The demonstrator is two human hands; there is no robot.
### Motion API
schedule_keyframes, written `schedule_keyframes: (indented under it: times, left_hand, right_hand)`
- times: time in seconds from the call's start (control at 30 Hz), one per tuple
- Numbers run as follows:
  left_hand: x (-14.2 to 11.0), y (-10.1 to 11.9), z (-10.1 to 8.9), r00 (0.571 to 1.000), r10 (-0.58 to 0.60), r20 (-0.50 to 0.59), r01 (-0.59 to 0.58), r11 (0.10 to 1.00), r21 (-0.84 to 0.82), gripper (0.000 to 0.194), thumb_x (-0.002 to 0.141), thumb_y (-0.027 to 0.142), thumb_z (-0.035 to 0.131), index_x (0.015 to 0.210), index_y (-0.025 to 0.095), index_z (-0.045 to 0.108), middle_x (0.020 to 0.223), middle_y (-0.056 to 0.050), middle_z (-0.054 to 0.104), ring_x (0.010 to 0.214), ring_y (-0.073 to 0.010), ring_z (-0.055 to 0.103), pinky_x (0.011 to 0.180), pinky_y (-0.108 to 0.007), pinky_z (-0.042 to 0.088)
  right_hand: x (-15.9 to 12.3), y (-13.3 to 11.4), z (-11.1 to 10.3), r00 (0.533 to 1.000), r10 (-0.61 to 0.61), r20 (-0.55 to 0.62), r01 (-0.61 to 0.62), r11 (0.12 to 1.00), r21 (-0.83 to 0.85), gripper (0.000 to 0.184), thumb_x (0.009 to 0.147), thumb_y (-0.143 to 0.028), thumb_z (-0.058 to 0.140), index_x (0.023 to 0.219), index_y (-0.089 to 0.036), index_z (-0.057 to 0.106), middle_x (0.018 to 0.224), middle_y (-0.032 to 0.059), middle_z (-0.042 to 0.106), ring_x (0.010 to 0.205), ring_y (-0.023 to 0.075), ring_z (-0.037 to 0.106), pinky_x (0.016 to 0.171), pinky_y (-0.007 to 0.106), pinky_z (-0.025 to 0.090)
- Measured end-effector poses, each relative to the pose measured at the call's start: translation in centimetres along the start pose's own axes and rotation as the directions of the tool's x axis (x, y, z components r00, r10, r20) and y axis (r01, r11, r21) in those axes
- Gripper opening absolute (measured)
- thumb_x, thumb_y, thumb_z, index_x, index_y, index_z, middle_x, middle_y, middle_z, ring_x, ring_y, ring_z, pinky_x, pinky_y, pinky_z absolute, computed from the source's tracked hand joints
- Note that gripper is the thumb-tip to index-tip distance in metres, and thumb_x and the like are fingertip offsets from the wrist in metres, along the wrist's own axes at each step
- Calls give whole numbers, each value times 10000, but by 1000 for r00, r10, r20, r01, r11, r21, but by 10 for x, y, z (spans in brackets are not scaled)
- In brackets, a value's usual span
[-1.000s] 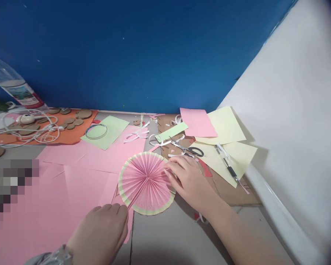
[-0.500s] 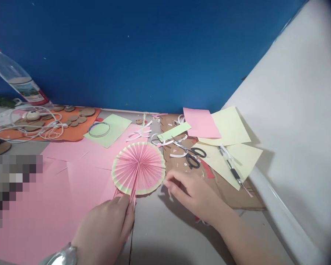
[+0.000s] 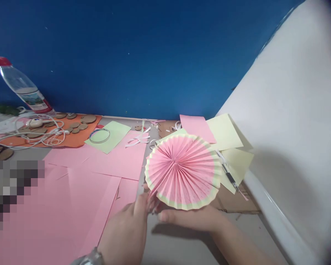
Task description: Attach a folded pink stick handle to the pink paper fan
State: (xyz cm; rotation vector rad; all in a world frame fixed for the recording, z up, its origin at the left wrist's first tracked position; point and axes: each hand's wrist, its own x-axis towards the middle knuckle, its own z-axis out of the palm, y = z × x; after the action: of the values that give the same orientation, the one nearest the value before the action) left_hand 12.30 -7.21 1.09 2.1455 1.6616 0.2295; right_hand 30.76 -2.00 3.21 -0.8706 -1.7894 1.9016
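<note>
A round, pleated paper fan (image 3: pixel 182 173), pink with a pale yellow-green rim, is tilted toward me above the tabletop. My left hand (image 3: pixel 129 224) is closed on the fan's narrow pink handle at its lower left. Under the fan's lower edge lies my right hand (image 3: pixel 193 219), its thumb stretched toward the left hand. The fan hides the other right fingers, so their grip cannot be made out.
Pink sheets (image 3: pixel 68 206) cover the left of the table. Behind them are a green sheet with a bangle (image 3: pixel 99 136), tangled white cable, and a bottle (image 3: pixel 30 92). To the right, a pen (image 3: pixel 230 177) lies on yellow paper. A blue wall (image 3: pixel 143 59) stands behind.
My left hand has moved the fan right and closer, so it now covers the scissors. My right hand, formerly pinched beside the fan, is now beneath its lower edge. The view has shifted slightly.
</note>
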Motion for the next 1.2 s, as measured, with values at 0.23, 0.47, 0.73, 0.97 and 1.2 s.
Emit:
schedule_keyframes:
  times: [0.23,0.47,0.73,0.97,1.2]
  left_hand:
    - [13,33,25,990,-81,118,87,995,-51,382,882,192,257,1209,83,421,847,-182,686,714,-273,681,529,-311,474]
    - [2,6,2,991,108,83,-69,922,-380,378,824,396,480,1164,229,469,1016,-98,661,903,-233,639,754,-327,527]
    - [32,-60,-47,1000,11,8,2,509,-861,442,825,531,423,1185,289,511,1121,-68,628,1054,-269,589,834,-392,514]
    - [72,-77,-49,996,-55,72,82,226,-971,426,835,435,534,1204,227,489,1069,-68,644,890,-185,637,761,-290,522]
    - [73,-78,-36,996,-92,-13,2,154,-988,230,789,285,650,972,203,538,628,65,589,531,-63,545,506,-156,453]
  right_hand:
    - [7,3,8,979,77,-187,-70,997,45,383,897,-458,427,1115,-214,627,1046,55,629,973,175,577,896,336,450]
    - [-5,-16,-1,942,174,-287,-195,980,-47,379,891,-500,391,974,-276,686,842,-3,641,801,155,569,817,261,442]
    - [-2,-4,-8,984,143,102,-154,982,112,521,910,-519,317,636,-143,553,544,-9,514,432,68,441,459,205,326]
    - [3,6,-25,950,313,-8,-312,947,83,365,842,-533,480,751,-181,444,527,-77,459,353,15,233,345,167,133]
    - [3,11,-34,913,330,-238,-336,942,18,386,842,-570,448,880,-187,486,574,-67,425,424,34,299,396,162,197]
